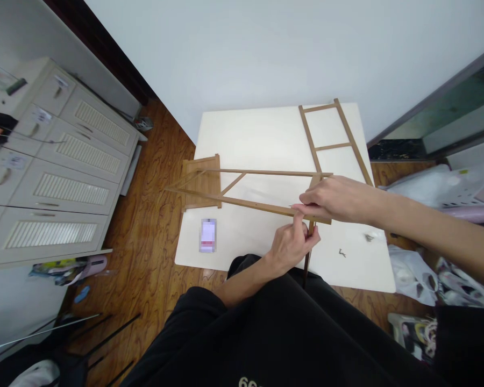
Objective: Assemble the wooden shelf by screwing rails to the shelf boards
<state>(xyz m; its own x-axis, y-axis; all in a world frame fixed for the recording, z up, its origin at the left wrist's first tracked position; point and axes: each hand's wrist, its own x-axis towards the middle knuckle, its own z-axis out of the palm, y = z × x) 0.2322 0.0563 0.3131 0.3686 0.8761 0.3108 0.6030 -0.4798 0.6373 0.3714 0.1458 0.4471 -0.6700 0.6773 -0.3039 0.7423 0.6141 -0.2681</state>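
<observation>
A long wooden frame [262, 206] with slim rails and a diagonal brace [234, 184] lies across the table, its narrow end toward the left. At its right end my left hand [292, 242] is closed around a wooden bar [311, 230] that slopes down toward my lap. My right hand [326, 199] is closed just above, at the near rail. Its fingertips meet my left index finger; whatever they pinch is too small and covered to name. Under the frame's left end is a slatted wooden panel [201, 196].
The white table [250, 134] stands against a wall. A ladder-like wooden frame [333, 146] lies at its back right. A phone [207, 235] rests near the front left. Small metal parts [342, 252] and a little packet [369, 237] lie at right. Plastic bags [413, 274] sit beside the table.
</observation>
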